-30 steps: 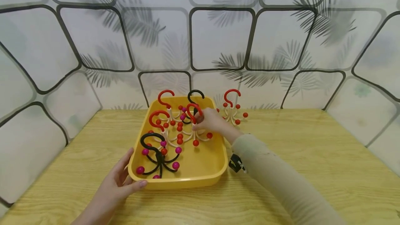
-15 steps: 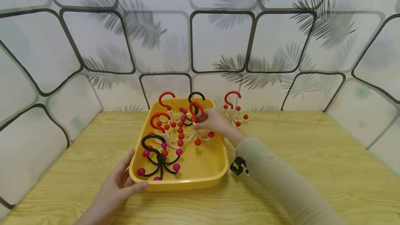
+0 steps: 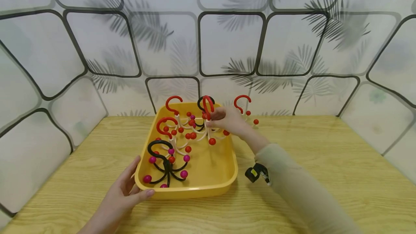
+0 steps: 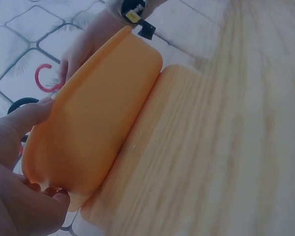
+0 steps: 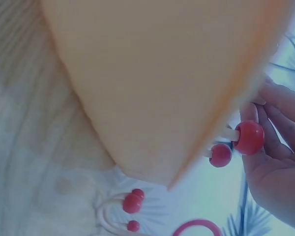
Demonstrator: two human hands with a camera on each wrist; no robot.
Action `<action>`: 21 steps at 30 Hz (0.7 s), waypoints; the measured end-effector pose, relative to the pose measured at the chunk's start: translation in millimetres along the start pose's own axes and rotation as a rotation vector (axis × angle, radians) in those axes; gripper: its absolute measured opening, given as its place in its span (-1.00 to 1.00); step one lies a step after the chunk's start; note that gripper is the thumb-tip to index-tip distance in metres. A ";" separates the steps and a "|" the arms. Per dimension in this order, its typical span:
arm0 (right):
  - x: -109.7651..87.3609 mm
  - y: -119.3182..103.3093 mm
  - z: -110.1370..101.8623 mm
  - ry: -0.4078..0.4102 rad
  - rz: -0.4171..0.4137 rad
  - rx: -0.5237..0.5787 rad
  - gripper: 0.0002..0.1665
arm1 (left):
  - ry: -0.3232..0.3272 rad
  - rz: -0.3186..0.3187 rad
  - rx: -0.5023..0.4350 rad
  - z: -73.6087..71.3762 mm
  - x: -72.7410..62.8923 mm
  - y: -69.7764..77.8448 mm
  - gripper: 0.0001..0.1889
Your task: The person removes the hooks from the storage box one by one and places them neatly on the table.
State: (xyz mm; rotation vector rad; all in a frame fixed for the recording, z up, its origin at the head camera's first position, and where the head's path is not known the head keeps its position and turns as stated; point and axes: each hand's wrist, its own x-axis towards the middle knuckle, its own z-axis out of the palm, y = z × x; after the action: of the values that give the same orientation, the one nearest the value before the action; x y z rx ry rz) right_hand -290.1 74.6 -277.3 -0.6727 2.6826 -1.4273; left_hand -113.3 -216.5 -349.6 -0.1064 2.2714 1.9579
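Note:
My left hand (image 3: 120, 194) grips the near left corner of a yellow tray (image 3: 195, 191), thumb at the rim and fingers curled around the outside. Inside the tray, my right hand (image 3: 229, 122) pinches the stem of a multi-arm hanger (image 3: 208, 128) with a red hook, white arms and red ball tips. It looks lifted off the tray floor. Two similar red-hooked hangers stand along the tray's left side. A black hanger (image 3: 167, 166) with pink balls is at the front left. Another black-hooked hanger at the back is partly hidden by the held one.
Another red-hooked hanger (image 3: 242, 98) stands on the wooden table (image 3: 308, 154) right of the tray, partly behind my right hand. A patterned wall (image 3: 227, 42) rises behind the table. A black camera (image 3: 256, 172) is strapped to my right wrist.
My right hand has moved up, away and slightly right with the held hanger, whose hook has turned. The left hand and tray have stayed almost in place.

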 end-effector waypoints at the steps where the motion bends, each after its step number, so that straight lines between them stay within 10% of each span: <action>1: -1.6 -1.2 -3.7 0.006 0.001 0.000 -0.63 | 0.000 0.001 -0.002 0.0 -0.1 0.0 0.07; 21: -31.8 24.6 -92.8 0.160 0.022 -0.081 -0.47 | 0.004 0.002 -0.029 0.8 -1.1 2.5 0.06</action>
State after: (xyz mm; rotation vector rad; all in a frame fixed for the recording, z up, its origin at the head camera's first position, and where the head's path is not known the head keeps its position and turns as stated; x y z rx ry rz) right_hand -290.9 171.6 -248.6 -0.5530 2.8734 -1.4318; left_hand -112.6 -215.4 -347.0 -0.1115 2.2472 1.9940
